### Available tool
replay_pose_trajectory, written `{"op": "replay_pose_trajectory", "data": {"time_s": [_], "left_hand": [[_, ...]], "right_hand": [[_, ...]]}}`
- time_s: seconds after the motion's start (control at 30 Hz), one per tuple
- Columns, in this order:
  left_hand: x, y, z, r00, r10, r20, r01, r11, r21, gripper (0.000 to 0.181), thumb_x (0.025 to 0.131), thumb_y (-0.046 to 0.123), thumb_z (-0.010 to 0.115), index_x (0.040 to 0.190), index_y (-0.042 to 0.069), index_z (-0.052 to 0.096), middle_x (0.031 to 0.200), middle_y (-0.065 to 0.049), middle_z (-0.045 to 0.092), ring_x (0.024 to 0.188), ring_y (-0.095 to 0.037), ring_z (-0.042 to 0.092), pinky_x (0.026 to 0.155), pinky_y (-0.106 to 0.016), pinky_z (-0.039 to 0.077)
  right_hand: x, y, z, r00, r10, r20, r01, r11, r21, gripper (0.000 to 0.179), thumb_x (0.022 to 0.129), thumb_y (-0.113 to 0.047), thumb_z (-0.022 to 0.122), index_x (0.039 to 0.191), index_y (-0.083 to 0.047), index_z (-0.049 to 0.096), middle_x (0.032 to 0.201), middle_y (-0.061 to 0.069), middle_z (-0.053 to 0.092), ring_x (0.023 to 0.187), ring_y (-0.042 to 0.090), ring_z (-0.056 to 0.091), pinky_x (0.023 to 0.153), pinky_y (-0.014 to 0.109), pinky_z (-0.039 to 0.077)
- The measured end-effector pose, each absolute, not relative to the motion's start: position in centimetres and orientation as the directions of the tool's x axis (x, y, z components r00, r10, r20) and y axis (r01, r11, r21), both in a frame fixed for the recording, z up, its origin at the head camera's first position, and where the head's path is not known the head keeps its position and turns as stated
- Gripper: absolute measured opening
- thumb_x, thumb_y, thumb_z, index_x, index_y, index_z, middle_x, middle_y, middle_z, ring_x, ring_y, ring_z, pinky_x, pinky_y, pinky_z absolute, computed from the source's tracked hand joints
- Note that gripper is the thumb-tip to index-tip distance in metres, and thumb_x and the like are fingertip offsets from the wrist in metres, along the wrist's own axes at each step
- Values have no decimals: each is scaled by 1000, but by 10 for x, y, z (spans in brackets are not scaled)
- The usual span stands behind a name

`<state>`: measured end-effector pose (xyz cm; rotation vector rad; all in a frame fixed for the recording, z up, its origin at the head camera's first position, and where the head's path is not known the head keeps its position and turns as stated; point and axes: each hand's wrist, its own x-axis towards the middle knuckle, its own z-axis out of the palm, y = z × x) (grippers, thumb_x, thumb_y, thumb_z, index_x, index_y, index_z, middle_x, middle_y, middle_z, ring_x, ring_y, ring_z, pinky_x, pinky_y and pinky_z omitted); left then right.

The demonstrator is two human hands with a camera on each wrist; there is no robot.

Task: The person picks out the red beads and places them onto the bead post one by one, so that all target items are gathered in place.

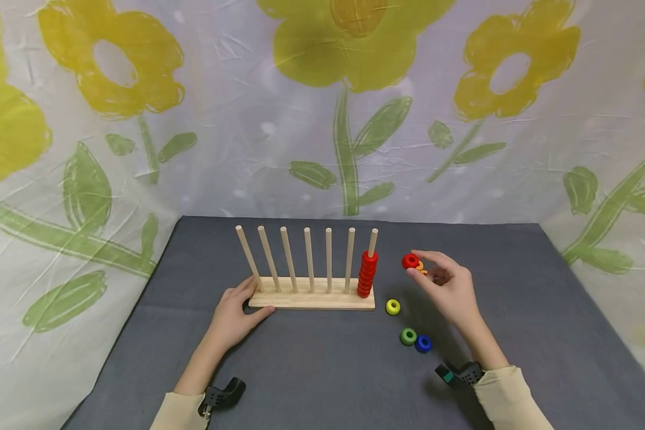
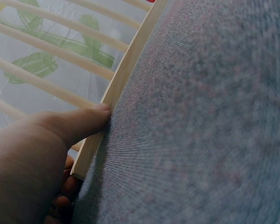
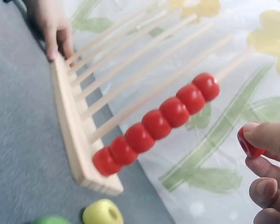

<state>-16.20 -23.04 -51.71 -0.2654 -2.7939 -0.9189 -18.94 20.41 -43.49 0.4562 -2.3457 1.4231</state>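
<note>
A wooden peg rack (image 1: 312,301) with several upright pegs stands on the table; its rightmost peg carries a stack of red beads (image 1: 368,275). My left hand (image 1: 235,316) grips the left end of the base. In the left wrist view the thumb (image 2: 81,122) lies along the base's edge (image 2: 123,70), and the other fingers go behind its end. To the right of the rack, my right hand (image 1: 451,289) pinches a loose red bead (image 1: 410,261) between thumb and finger, apart from the stack. The right wrist view shows that red bead (image 3: 250,142) near the stack's top.
A yellow bead (image 1: 393,307) lies right of the rack, with a green bead (image 1: 408,336) and a blue bead (image 1: 423,343) side by side nearer me. Something orange (image 1: 421,267) shows behind the held bead, partly hidden. A flower-patterned cloth (image 1: 236,119) hangs behind the grey table (image 1: 322,370).
</note>
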Motion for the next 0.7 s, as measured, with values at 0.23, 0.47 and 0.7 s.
{"op": "replay_pose_trajectory", "data": {"time_s": [0.23, 0.47, 0.7], "left_hand": [[-162, -230, -518, -970, 111, 218, 219, 789, 573, 81, 89, 41, 80, 148, -5, 49, 153, -24, 42, 126, -46, 46, 98, -62, 40], [-163, -231, -518, -972, 111, 205, 212, 785, 582, 81, 88, 40, 81, 148, -5, 48, 154, -23, 41, 126, -45, 46, 99, -61, 40], [-163, -231, -517, -974, 110, 200, 208, 788, 580, 82, 88, 40, 80, 148, -5, 48, 155, -23, 41, 126, -44, 46, 99, -61, 40]], "right_hand": [[-179, 180, -401, -863, -94, 497, -492, 383, -782, 33, 85, 8, 78, 118, 4, 73, 105, 14, 68, 53, 19, 49, 46, 24, 37], [-177, 168, -384, -846, -95, 524, -522, 347, -779, 32, 86, 10, 77, 117, 5, 73, 103, 14, 68, 53, 17, 47, 46, 25, 35], [-180, 161, -376, -823, -96, 559, -559, 307, -770, 34, 85, 12, 76, 118, 7, 72, 105, 16, 69, 53, 17, 48, 47, 24, 36]]}}
